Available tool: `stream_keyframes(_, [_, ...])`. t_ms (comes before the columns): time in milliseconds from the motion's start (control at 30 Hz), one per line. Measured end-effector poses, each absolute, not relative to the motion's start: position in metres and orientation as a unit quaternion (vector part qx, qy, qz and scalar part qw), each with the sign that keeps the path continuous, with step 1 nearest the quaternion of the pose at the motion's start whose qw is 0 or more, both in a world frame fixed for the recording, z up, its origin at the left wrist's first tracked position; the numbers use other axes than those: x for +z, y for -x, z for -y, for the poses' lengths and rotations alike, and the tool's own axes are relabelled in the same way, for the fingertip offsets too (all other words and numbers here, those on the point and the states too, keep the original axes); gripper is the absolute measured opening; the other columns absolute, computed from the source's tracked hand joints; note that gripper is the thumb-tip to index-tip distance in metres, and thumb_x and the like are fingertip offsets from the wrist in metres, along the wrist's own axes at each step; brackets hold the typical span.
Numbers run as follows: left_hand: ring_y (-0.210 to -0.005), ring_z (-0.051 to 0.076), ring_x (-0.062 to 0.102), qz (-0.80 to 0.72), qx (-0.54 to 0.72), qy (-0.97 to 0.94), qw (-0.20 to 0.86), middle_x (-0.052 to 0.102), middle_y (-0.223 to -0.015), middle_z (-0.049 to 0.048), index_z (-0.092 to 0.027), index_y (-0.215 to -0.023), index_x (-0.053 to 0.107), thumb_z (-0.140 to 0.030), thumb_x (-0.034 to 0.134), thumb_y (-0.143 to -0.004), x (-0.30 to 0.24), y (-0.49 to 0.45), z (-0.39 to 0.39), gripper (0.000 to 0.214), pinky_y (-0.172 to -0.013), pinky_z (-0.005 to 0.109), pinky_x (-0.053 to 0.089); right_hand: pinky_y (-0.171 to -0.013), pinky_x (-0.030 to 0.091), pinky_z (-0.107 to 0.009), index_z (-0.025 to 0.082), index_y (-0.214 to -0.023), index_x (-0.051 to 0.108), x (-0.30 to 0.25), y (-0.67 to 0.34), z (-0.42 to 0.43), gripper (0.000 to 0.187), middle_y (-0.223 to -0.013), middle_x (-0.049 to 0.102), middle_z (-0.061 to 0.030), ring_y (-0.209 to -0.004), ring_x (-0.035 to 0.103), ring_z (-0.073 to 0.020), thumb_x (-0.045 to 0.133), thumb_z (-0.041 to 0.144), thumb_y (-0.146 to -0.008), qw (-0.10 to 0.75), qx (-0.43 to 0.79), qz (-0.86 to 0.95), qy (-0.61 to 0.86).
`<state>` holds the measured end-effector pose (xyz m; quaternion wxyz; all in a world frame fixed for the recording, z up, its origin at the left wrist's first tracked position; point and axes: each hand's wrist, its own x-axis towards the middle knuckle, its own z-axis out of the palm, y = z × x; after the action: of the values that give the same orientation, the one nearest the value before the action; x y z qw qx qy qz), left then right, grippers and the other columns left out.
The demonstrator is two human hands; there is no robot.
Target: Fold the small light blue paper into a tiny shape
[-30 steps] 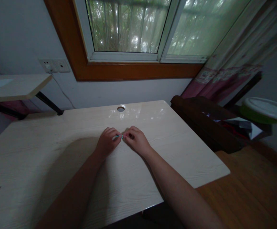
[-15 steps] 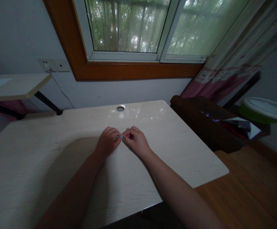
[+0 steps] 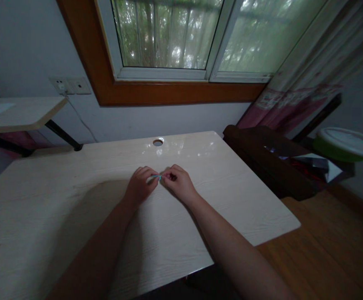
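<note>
Over the middle of the pale wood-grain desk (image 3: 238, 200), my left hand (image 3: 140, 185) and my right hand (image 3: 179, 183) meet fingertip to fingertip. Between them is a small, thin light-blue piece (image 3: 160, 177), too small to name. My left thumb and fingers pinch its left side, where a narrow dark-and-blue part shows. The right thumb and forefinger close on its other side. Fingers cover most of it.
Behind the hands, a round cable hole (image 3: 158, 143) pierces the desk near the wall. A raised shelf (image 3: 21, 114) on black legs stands at the left. To the right are dark brown furniture (image 3: 263, 162) and a green tub with a whitish lid (image 3: 346, 143).
My left fingers have shifted slightly and straightened, so more of the light-blue piece shows. The right hand has hardly moved.
</note>
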<state>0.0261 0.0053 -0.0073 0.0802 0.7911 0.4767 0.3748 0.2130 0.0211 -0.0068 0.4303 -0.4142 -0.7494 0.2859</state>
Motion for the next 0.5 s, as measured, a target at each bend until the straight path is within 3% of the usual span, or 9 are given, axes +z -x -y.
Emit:
stream_keyframes(200, [-0.087,0.021,0.06,-0.482,0.4,-0.774,0.09,0.066,-0.087,0.0039,-0.02,-0.087,0.066,-0.015,0.065,-0.081,-0.0085,-0.0262,-0.0054,0.008,-0.083,0.036,0.049,-0.064,0.044,-0.025,0.019,-0.083,0.074,-0.0076,-0.2141,-0.0226,0.007,-0.078,0.057,-0.0013,-0.069,0.055,-0.0129,0.067,0.018,-0.082,0.449,0.308,0.731,0.412])
stream_keyframes(400, [-0.086,0.018,0.062,-0.49,0.453,-0.733,0.132,0.064,-0.098,0.005,-0.02,-0.113,0.06,-0.013,0.067,-0.077,-0.0131,-0.0264,-0.006,0.038,-0.082,0.033,0.054,-0.064,0.043,-0.026,0.019,-0.079,0.074,-0.0048,-0.2151,-0.0252,0.006,-0.075,0.057,-0.0011,-0.07,0.054,-0.014,0.068,0.02,-0.079,0.467,0.339,0.689,0.438])
stream_keyframes(500, [-0.087,0.017,0.063,-0.505,0.478,-0.702,0.154,0.064,-0.101,0.0058,-0.02,-0.115,0.057,-0.013,0.066,-0.077,-0.0144,-0.0271,-0.0064,0.04,-0.081,0.033,0.055,-0.063,0.041,-0.026,0.019,-0.077,0.074,-0.0052,-0.2159,-0.0268,0.006,-0.075,0.057,-0.0011,-0.07,0.053,-0.0142,0.068,0.022,-0.078,0.474,0.358,0.672,0.443])
